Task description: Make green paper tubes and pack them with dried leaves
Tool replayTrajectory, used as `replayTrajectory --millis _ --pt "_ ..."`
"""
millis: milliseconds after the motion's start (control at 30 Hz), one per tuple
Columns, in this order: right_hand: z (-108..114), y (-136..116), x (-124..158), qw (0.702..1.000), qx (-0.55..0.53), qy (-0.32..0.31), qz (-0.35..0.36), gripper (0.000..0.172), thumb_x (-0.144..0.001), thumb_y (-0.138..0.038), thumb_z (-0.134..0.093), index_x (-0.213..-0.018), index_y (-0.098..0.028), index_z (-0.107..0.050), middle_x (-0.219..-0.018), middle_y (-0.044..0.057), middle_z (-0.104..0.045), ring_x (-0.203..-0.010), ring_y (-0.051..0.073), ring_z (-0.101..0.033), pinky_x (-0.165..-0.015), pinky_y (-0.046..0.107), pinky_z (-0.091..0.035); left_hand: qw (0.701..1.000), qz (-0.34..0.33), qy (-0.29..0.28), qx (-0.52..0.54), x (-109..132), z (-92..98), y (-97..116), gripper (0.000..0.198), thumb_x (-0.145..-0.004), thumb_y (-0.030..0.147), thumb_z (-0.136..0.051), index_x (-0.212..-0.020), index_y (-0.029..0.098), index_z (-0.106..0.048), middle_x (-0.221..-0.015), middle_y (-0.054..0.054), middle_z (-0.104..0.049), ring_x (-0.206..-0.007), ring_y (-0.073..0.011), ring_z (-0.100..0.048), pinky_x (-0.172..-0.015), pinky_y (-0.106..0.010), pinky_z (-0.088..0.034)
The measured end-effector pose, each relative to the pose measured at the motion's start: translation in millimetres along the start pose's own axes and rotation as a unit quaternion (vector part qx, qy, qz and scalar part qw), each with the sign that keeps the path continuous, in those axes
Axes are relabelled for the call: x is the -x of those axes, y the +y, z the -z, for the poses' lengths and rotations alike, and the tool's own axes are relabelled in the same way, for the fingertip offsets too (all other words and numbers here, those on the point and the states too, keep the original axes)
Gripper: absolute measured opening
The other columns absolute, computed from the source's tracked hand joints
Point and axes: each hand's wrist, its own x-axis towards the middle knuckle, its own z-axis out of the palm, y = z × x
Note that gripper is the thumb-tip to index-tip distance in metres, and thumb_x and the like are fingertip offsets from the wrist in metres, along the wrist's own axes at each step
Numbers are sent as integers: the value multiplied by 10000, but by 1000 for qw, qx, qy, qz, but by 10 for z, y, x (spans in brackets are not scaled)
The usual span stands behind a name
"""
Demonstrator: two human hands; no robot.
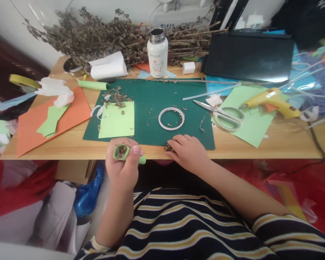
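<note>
My left hand (124, 162) is wrapped round a green paper tube (139, 159) at the desk's front edge. Dried leaves (121, 152) fill the tube's opening, which faces up toward me. To the right, my right hand (188, 151) closes its fingers on a small clump of dried leaves (168, 147) at the edge of the green cutting mat (148, 134). Just beyond the hands lie a light green paper square (116, 122) and a white ring of tape (171, 128). Dry twigs (118, 97) rest at the top of the square.
Scissors (227, 118) and a yellow glue gun (272, 99) lie right, over green paper. An uncapped white bottle (157, 57) stands behind the mat, before a heap of dried plants (97, 36). Orange paper (29, 133) and a rolled green paper (93, 85) are left.
</note>
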Motion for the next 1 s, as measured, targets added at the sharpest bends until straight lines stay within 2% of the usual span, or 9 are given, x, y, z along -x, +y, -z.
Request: replayTrajectory --millis 167,267,367,533,633,700,800,1000 --pt "-117 54 9 998 -2 67 17 262 -878 -292 -379 -877 -187 -620 -834 66 -629 -685 182 -486 -588 299 -285 1000 -15 -2 -5 -8 -5 -39 142 -753 258 -592 -703 175 -488 -531 44 -492 -457 -78 -472 -467 -220 -416" --pt "-133 63 4 997 -6 64 47 228 -855 -182 -399 -876 -178 -626 -801 61 -633 -667 175 -494 -601 285 -319 1000 -14 -4 -15 -22 -8 -62 156 -744 280 -602 -707 174 -493 -544 39 -498 -455 -82 -477 -465 -228 -419" --pt "-107 99 -21 996 -28 39 69 227 -836 -149 -412 -887 -164 -633 -806 68 -639 -685 175 -519 -606 268 -354 999 -12 -6 -31 -54 -19 -86 166 -739 291 -608 -704 177 -492 -549 40 -495 -449 -80 -479 -469 -232 -424" --pt "-48 328 -202 994 -110 28 -2 209 -834 -207 -443 -883 -179 -644 -847 60 -654 -779 169 -570 -647 245 -401 998 -15 -17 -50 -140 -73 -132 163 -744 290 -601 -698 181 -488 -546 45 -498 -456 -77 -498 -482 -226 -436" --pt "-48 502 -330 994 -87 50 -47 224 -839 -228 -431 -886 -177 -643 -853 69 -653 -785 177 -573 -658 256 -400 998 -11 -29 -45 -175 -110 -137 158 -752 279 -591 -693 179 -483 -532 50 -496 -448 -71 -497 -475 -215 -433" --pt "-41 582 -364 996 -55 57 -49 243 -844 -253 -419 -894 -168 -641 -840 78 -653 -768 188 -572 -654 270 -391 998 -4 -35 -50 -180 -122 -136 147 -751 253 -591 -687 178 -482 -530 51 -498 -451 -71 -500 -476 -213 -435" --pt "8 645 -319 996 -35 66 -48 278 -838 -330 -437 -963 -168 -624 -869 81 -660 -797 212 -575 -683 296 -385 997 13 -38 -61 -166 -112 -152 135 -742 204 -587 -670 176 -476 -518 57 -487 -453 -72 -501 -483 -215 -440" --pt "116 767 -134 986 -53 75 -141 315 -840 -371 -428 -971 -165 -627 -899 87 -659 -788 214 -581 -674 314 -400 995 15 -25 -98 -124 -62 -212 123 -725 189 -577 -659 176 -473 -527 55 -477 -457 -74 -486 -492 -225 -436"
